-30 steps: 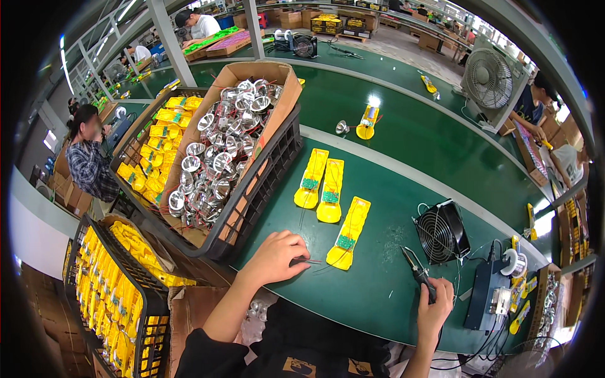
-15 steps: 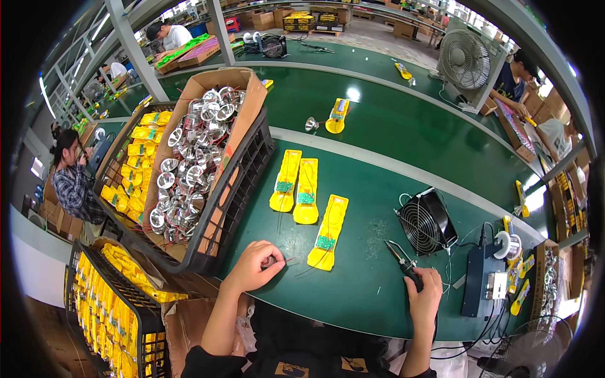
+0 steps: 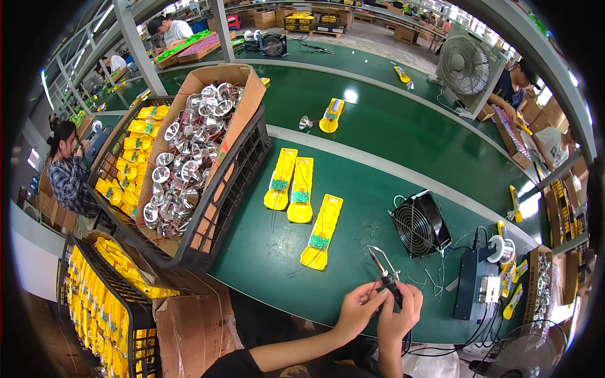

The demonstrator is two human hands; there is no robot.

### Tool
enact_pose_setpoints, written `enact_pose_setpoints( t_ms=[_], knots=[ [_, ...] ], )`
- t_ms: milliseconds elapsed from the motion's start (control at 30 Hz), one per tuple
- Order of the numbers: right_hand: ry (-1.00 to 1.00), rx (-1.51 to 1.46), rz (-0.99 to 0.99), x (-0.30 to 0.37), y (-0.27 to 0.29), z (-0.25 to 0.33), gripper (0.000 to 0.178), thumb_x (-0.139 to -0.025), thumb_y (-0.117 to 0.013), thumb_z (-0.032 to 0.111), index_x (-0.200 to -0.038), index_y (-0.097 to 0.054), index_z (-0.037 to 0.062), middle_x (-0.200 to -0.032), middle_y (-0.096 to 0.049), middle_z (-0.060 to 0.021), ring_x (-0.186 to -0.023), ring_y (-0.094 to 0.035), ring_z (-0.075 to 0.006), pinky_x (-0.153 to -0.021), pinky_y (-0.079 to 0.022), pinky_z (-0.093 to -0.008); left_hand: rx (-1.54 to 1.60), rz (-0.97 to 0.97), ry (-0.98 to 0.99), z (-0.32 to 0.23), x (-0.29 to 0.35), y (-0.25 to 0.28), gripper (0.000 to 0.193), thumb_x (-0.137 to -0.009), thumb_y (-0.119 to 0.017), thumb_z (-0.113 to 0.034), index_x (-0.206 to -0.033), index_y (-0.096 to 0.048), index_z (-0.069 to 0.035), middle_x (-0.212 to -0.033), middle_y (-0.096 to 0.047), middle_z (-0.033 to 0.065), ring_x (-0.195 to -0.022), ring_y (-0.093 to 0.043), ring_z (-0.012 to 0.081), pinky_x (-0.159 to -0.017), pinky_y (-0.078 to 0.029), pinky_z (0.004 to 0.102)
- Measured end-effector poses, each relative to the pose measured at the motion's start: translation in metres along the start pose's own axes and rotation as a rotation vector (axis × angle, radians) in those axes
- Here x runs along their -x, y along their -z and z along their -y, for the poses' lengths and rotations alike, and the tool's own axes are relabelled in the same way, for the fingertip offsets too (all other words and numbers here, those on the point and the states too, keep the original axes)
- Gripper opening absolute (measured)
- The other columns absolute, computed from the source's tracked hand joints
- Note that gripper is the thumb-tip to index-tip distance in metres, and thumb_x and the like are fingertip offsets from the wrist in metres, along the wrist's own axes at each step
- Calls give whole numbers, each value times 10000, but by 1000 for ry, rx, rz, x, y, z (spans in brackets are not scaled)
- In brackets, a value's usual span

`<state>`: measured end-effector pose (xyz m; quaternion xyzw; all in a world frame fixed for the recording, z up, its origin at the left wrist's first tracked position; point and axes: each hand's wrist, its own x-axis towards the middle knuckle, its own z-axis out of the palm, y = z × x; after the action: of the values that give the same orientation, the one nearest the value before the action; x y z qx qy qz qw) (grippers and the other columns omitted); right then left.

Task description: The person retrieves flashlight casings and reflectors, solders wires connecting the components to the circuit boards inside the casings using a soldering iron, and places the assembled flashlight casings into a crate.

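Observation:
My right hand [image 3: 398, 315] is wrapped around the dark handle of a soldering iron [image 3: 389, 281]. The iron's tip points up and away from me, with a thin metal guide tube alongside. Against the handle, my left hand [image 3: 358, 310] has thumb and fingers pinched together; whatever is between them is hidden. Just beyond my hands lies a yellow plastic casing [image 3: 328, 217] with a green circuit board and thin wires. Two similar pieces, a left casing [image 3: 280, 179] and a right casing [image 3: 302, 189], lie side by side farther off.
At left, a black crate [image 3: 217, 217] holds a cardboard box of silver reflectors [image 3: 195, 135] and yellow casings; another crate [image 3: 129, 309] stands below. To the right are a square fan [image 3: 421, 223], a blue soldering station [image 3: 474, 280] and a solder spool [image 3: 502, 250]. Co-workers sit farther away.
My left hand has moved right, from beside the nearest casing to the soldering iron. My right hand has brought the iron left and nearer to me. The view has shifted slightly.

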<state>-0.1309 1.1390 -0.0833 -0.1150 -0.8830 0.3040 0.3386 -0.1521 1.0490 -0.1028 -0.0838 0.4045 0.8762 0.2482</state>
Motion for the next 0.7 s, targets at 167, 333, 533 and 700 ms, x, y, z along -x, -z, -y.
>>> enact_pose_setpoints(
  t_ms=[167, 333, 533, 700],
  knots=[
    [104, -43, -104, 23, 2, 1, 200, -790, -679, -37, -986, -644, -8, -938, -608, -154, -831, -586, -310, -734, -475, -384, 77, -78, -75, 8, -3, -21, 157, -943, -668, -144, -857, -637, -17, -686, -471, -93, -616, -385, -12, -522, -299, 185],
    [-137, -541, 121, 65, 8, 0, 168, -818, -557, 8, -979, -588, -29, -962, -584, -151, -809, -563, -240, -752, -470, -333, -31, -95, -104, -3, -3, -17, 288, -939, -684, -195, -718, -558, -62, -654, -452, -90, -610, -376, -3, -525, -300, 189],
    [-415, -843, 21, 41, -25, -8, 423, -904, -472, 148, -1289, -406, -15, -1109, -509, -91, -987, -505, -159, -899, -417, -298, 58, 77, -73, -16, 3, -13, 187, -936, -684, -185, -841, -643, -28, -711, -574, -40, -597, -457, 12, -518, -333, 178],
    [-508, -974, -61, 18, -36, 7, 309, -993, -485, 212, -1233, -429, 26, -1070, -521, -83, -939, -495, -139, -823, -413, -288, 69, 49, -51, -33, 7, -19, 175, -938, -675, -165, -844, -647, -20, -684, -553, -52, -585, -454, 7, -515, -334, 173]
  ],
)
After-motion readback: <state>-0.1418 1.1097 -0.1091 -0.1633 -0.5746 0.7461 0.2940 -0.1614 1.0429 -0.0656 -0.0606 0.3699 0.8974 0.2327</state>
